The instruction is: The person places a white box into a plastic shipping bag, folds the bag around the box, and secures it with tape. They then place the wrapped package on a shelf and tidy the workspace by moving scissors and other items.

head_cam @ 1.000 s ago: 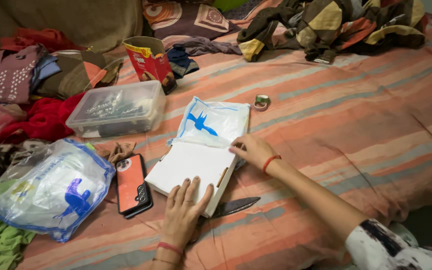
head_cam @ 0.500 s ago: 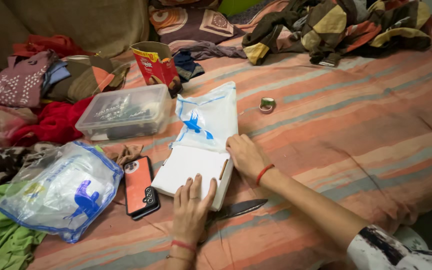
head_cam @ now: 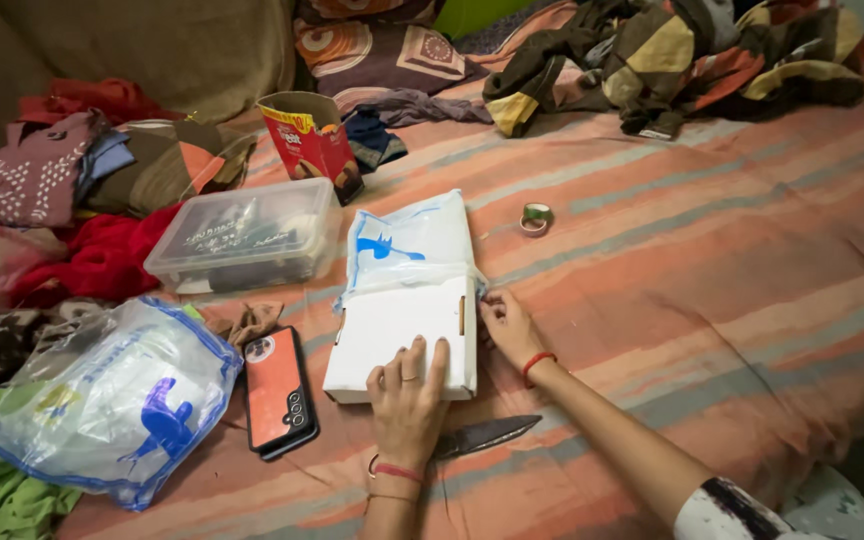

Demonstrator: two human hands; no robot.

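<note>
While the left hand (head_cam: 407, 400) lies flat, fingers spread, pinning the white box (head_cam: 402, 335) on the striped bedspread (head_cam: 712, 290), the right hand (head_cam: 510, 325) pinches the box's right edge at the plastic bag (head_cam: 407, 240). Best to keep the press steady and the pinch close. Clear lidded tub (head_cam: 247, 235) holds dark small items, unclear; red carton (head_cam: 307, 135) stands open, contents hidden.

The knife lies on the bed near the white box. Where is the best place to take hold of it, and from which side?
Probably from the left end of the knife: the pointed blade tip faces right, so the handle should lie left, hidden under the left hand. Come from above once that hand lifts, since the knife lies flat on the striped bedcover.
</note>
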